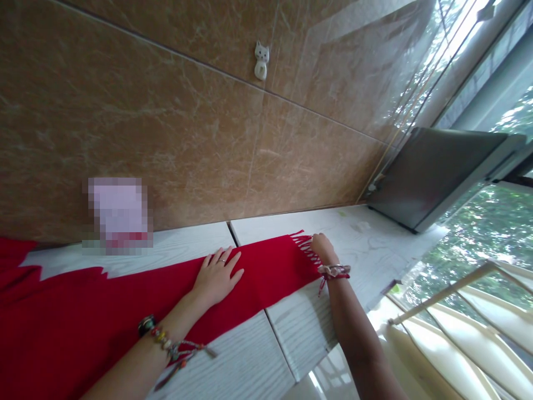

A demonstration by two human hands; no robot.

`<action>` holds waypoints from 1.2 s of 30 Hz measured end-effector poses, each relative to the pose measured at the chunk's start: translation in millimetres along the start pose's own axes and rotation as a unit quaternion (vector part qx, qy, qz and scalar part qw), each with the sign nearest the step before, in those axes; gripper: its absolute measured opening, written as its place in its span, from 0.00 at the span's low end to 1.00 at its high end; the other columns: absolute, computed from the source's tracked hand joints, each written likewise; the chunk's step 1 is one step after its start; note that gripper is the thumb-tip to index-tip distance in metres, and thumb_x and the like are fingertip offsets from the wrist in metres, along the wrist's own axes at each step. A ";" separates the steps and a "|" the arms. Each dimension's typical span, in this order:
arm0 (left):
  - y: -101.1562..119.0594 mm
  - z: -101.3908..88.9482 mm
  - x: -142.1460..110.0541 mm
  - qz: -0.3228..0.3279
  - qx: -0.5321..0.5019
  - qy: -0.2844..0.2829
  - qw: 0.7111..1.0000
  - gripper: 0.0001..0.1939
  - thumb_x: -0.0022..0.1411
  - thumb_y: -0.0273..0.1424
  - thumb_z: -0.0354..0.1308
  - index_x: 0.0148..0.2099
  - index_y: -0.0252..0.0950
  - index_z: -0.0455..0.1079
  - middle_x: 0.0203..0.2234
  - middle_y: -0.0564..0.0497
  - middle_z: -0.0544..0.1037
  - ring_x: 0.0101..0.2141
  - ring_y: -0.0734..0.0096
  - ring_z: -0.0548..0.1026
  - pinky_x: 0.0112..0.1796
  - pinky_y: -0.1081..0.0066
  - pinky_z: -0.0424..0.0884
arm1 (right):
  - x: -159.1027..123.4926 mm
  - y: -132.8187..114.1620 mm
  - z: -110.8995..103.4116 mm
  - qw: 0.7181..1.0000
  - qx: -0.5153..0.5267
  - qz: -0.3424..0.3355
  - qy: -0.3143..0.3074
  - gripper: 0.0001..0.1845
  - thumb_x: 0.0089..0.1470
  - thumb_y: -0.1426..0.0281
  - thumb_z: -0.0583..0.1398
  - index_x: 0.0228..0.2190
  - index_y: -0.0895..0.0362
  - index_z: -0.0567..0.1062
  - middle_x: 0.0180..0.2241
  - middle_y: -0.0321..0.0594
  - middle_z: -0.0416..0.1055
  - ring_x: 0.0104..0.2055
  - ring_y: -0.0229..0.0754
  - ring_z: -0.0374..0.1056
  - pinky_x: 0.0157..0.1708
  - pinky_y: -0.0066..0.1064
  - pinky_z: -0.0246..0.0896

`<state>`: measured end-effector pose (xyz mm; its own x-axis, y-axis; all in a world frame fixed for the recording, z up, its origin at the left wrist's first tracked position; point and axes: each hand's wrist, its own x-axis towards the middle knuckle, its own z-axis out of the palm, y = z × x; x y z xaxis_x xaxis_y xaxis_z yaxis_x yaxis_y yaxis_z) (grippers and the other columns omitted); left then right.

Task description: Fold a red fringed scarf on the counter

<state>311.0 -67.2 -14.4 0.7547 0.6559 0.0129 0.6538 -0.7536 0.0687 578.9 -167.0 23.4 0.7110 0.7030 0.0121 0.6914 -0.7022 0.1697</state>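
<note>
Red cloth [270, 272], one: laid lengthwise over the pale wood-grain surface [233, 361], beside the brown wall [166, 122]. Condition: right-hand section narrow and largely smooth, fringe [306, 247] spread at its end; left-hand section wider, its far edge uneven, apparently still to be straightened. Left hand [216, 278]: open, palm down, fingers spread, resting on the cloth's middle. Right hand [325, 248]: fingers curled at the fringe; cannot tell whether strands are pinched.

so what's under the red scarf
A white wood-grain surface shows along both edges of the scarf, with a dark seam emerging on either side. Whatever lies directly beneath is covered.
</note>
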 end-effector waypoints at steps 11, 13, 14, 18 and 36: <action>0.3 1.1 1.3 -0.005 0.001 -0.001 1.000 0.26 0.64 0.40 0.41 0.62 0.39 0.52 0.61 0.46 0.51 0.60 0.58 0.50 0.56 0.56 0.48 | -3.6 -13.8 3.2 0.998 0.025 -0.027 -0.045 0.15 0.54 0.76 0.51 0.39 0.60 0.76 0.42 0.52 0.73 0.44 0.44 0.69 0.40 0.26 0.60; -0.1 1.0 1.5 -0.006 0.003 -0.006 1.000 0.26 0.64 0.40 0.40 0.62 0.39 0.51 0.61 0.47 0.51 0.60 0.58 0.50 0.56 0.56 0.48 | -1.0 -4.5 5.0 0.998 0.023 -0.012 -0.049 0.16 0.55 0.76 0.50 0.40 0.61 0.75 0.42 0.53 0.72 0.44 0.44 0.69 0.40 0.27 0.60; -0.3 1.1 1.4 -0.006 0.002 -0.008 1.000 0.26 0.64 0.40 0.40 0.62 0.39 0.51 0.61 0.47 0.51 0.60 0.58 0.50 0.56 0.56 0.48 | -0.4 -0.1 4.3 0.999 0.021 -0.001 -0.049 0.17 0.55 0.76 0.49 0.41 0.62 0.75 0.42 0.55 0.72 0.44 0.45 0.69 0.40 0.28 0.61; -0.9 1.8 0.9 -0.007 0.002 -0.006 1.000 0.26 0.64 0.39 0.40 0.62 0.39 0.51 0.61 0.47 0.51 0.60 0.58 0.50 0.56 0.56 0.48 | -3.0 4.2 -5.0 0.999 0.015 0.036 -0.023 0.21 0.54 0.80 0.46 0.45 0.67 0.71 0.43 0.62 0.70 0.45 0.48 0.69 0.37 0.31 0.62; 0.2 0.4 1.1 -0.004 -0.003 0.001 1.000 0.26 0.63 0.38 0.41 0.62 0.39 0.52 0.61 0.47 0.52 0.60 0.59 0.51 0.56 0.58 0.49 | -10.1 2.0 -12.1 0.999 0.008 0.048 -0.008 0.21 0.54 0.79 0.46 0.44 0.65 0.72 0.42 0.60 0.71 0.43 0.48 0.70 0.35 0.29 0.64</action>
<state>311.9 -66.6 -14.8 0.7494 0.6619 0.0153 0.6592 -0.7481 0.0757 571.5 -174.2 35.5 0.7765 0.6300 0.0115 0.6213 -0.7685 0.1527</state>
